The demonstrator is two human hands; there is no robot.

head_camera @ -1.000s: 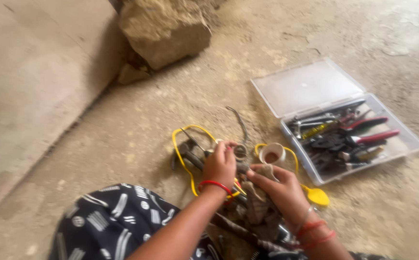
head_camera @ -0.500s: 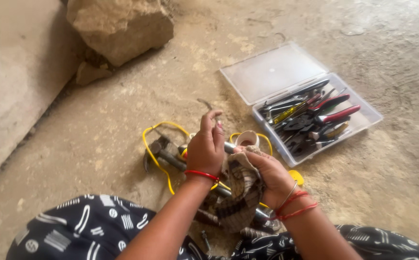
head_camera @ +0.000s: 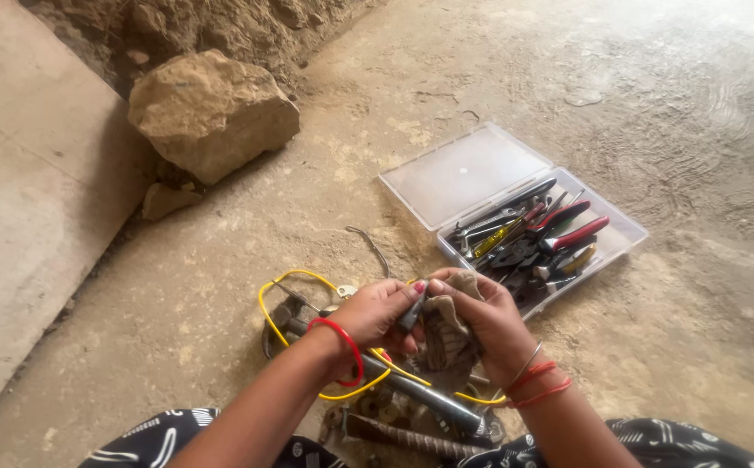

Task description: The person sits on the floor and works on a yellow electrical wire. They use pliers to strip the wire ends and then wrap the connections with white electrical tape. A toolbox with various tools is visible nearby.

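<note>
Both hands meet low in the view, just below centre. The left hand (head_camera: 375,316), a red bangle (head_camera: 345,347) on its wrist, has its fingers curled and its thumb and fingertips pinched on a small dark tool (head_camera: 410,314), possibly a screwdriver (too little shows to be sure). The right hand (head_camera: 488,322) has its fingers closed around a bunched brown cloth (head_camera: 446,334), pressed against the tool. Beneath the hands, at 6 o'clock, lie a yellow wire loop (head_camera: 290,280) and a dark metal rod (head_camera: 420,397) on the concrete floor (head_camera: 654,104). At 2 o'clock from the hands sits an open clear plastic case (head_camera: 463,173) of pliers and screwdrivers. A large rock (head_camera: 208,108) rests at 10 o'clock, well apart.
</note>
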